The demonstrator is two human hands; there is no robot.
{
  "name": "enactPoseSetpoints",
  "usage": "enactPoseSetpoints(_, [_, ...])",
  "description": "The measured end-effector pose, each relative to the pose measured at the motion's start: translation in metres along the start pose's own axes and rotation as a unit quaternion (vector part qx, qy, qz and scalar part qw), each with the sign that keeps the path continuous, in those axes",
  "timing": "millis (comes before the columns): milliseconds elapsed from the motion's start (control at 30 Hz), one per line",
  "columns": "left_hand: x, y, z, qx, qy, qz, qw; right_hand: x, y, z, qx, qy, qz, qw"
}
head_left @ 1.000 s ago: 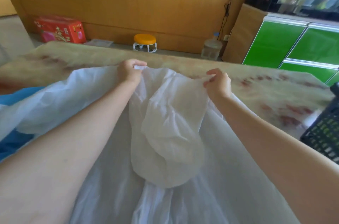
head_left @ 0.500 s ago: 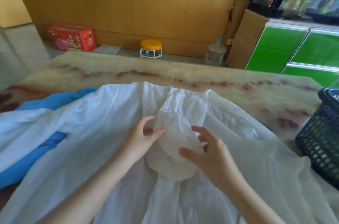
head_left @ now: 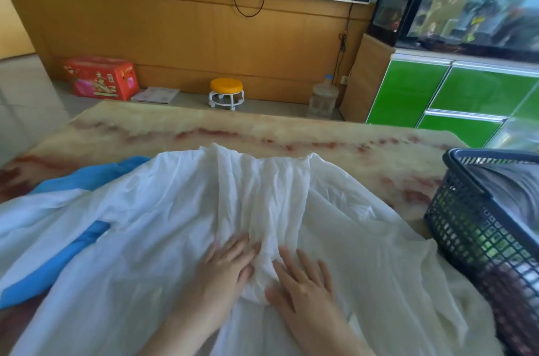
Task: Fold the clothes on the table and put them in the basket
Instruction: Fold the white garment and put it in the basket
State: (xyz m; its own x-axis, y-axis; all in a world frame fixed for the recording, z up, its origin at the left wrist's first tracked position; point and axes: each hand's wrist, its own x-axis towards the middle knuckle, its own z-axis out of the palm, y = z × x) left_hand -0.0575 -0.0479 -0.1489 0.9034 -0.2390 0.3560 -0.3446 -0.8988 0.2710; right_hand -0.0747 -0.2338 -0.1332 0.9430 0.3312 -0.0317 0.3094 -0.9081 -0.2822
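Observation:
A thin white garment [head_left: 163,218] lies spread over the near half of the marble-patterned table [head_left: 344,157]. A bunched strip of it runs down the middle. My left hand [head_left: 224,271] and my right hand [head_left: 303,282] lie flat on the cloth, fingers spread, on either side of that strip's near end. Neither hand grips anything. A blue garment [head_left: 73,250] shows under the white one at the left. The dark mesh basket [head_left: 478,227] stands at the table's right edge with grey cloth inside.
Beyond the table's far edge are a red box [head_left: 100,77], a small orange-topped stool [head_left: 226,92] and a water jug [head_left: 324,99] on the floor. Green cabinets [head_left: 437,99] stand at the right, under a fish tank.
My hands let go of the garment's far edge, drew back toward me and now press flat on the cloth. The view has tilted up.

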Motion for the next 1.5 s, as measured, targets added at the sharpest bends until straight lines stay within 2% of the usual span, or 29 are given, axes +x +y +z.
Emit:
enactPoseSetpoints(100, [0.005,0.003,-0.007,0.051,-0.083,-0.028,0.995,0.009,0.012,-0.022,0.071,-0.024,0.0,0.997])
enactPoseSetpoints(133, [0.012,0.007,-0.015,0.029,-0.111,-0.052,0.992,0.011,0.022,-0.03,0.104,-0.031,-0.005,0.994])
enactPoseSetpoints(167, [0.02,0.011,-0.021,0.005,-0.12,-0.077,0.99,0.011,0.032,-0.043,0.119,-0.004,0.008,0.993])
enactPoseSetpoints(233, [0.033,0.021,-0.027,-0.004,-0.067,-0.08,0.995,0.015,0.059,-0.066,0.146,0.112,0.046,0.982])
enactPoseSetpoints(267, [0.039,0.027,-0.029,-0.024,-0.041,-0.081,0.996,0.018,0.073,-0.08,0.162,0.132,0.079,0.975])
enactPoseSetpoints(333, [0.048,0.039,-0.028,-0.045,-0.027,-0.051,0.997,0.033,0.102,-0.099,0.192,0.121,0.166,0.96])
enactPoseSetpoints(433, [0.069,0.076,-0.028,-0.107,-0.04,0.016,0.993,0.068,0.15,-0.106,0.157,0.077,0.258,0.95])
enactPoseSetpoints(533, [0.095,0.102,-0.014,-0.115,-0.121,0.005,0.986,0.096,0.184,-0.097,0.129,0.051,0.289,0.947])
enactPoseSetpoints(700, [0.127,0.119,0.022,-0.07,-0.252,0.024,0.965,0.113,0.199,-0.088,0.148,0.072,0.316,0.934])
enactPoseSetpoints(800, [0.122,0.126,0.042,-0.059,-0.325,0.027,0.944,0.112,0.2,-0.089,0.168,0.097,0.313,0.93])
enactPoseSetpoints(900, [0.114,0.126,0.054,-0.037,-0.328,0.03,0.943,0.116,0.199,-0.104,0.163,0.198,0.299,0.919])
enactPoseSetpoints(967, [0.116,0.125,0.057,-0.022,-0.318,0.028,0.947,0.128,0.199,-0.121,0.117,0.262,0.295,0.911])
enactPoseSetpoints(1033, [0.12,0.125,0.061,-0.009,-0.312,0.025,0.95,0.141,0.201,-0.132,0.029,0.235,0.295,0.926])
enactPoseSetpoints(1100, [0.122,0.129,0.064,-0.008,-0.314,0.02,0.949,0.149,0.203,-0.128,-0.041,0.147,0.299,0.942])
enactPoseSetpoints(1167, [0.123,0.133,0.064,-0.008,-0.323,0.017,0.946,0.149,0.206,-0.114,-0.046,0.064,0.314,0.946])
enactPoseSetpoints(1200, [0.122,0.135,0.062,-0.015,-0.324,0.016,0.946,0.145,0.206,-0.108,-0.038,0.05,0.313,0.948])
enactPoseSetpoints(1333, [0.118,0.148,0.056,-0.047,-0.282,0.051,0.957,0.117,0.199,-0.106,0.005,0.063,0.25,0.966])
enactPoseSetpoints(1500, [0.111,0.164,0.048,-0.092,-0.279,0.082,0.952,0.024,0.156,-0.114,0.131,0.184,0.17,0.959])
